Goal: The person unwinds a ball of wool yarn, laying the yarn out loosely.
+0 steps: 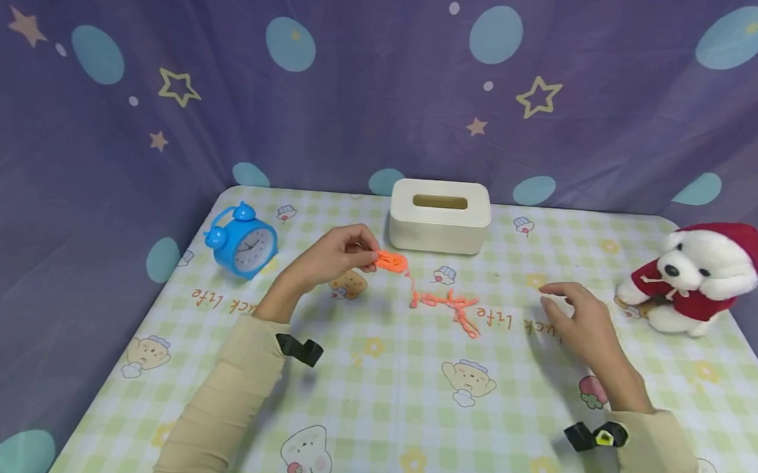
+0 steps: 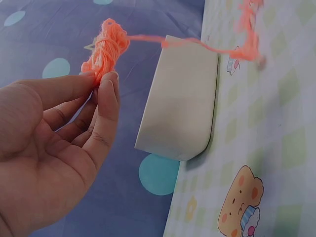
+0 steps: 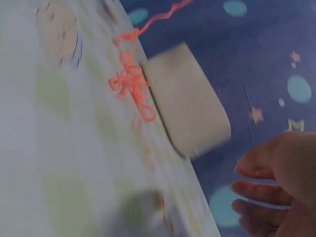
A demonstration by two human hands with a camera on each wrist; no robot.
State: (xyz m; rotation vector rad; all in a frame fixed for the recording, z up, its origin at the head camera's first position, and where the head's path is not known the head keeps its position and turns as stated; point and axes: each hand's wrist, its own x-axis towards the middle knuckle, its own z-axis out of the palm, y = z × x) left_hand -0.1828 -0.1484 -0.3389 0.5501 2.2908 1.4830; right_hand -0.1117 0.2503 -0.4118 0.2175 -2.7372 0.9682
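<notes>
My left hand [image 1: 333, 257] pinches one end of a small wound bundle of orange yarn [image 1: 393, 261] between thumb and fingertips, held up over the table. From the bundle's other end, a single strand [image 2: 192, 42] runs off to a loose, tangled length of the same yarn [image 1: 448, 301], to the right of the bundle. In the right wrist view the tangle [image 3: 131, 84] shows several loops. My right hand [image 1: 581, 323] hovers to the right of the tangle, apart from it, with its fingers loosely bent and nothing between them.
A cream tissue box [image 1: 439, 229] stands at the table's back edge, just behind the yarn. At the back left is a blue alarm clock [image 1: 245, 246]. A white plush dog in red [image 1: 692, 277] sits at the right. The checked tablecloth [image 1: 368, 409] meets a purple curtain [image 1: 374, 106].
</notes>
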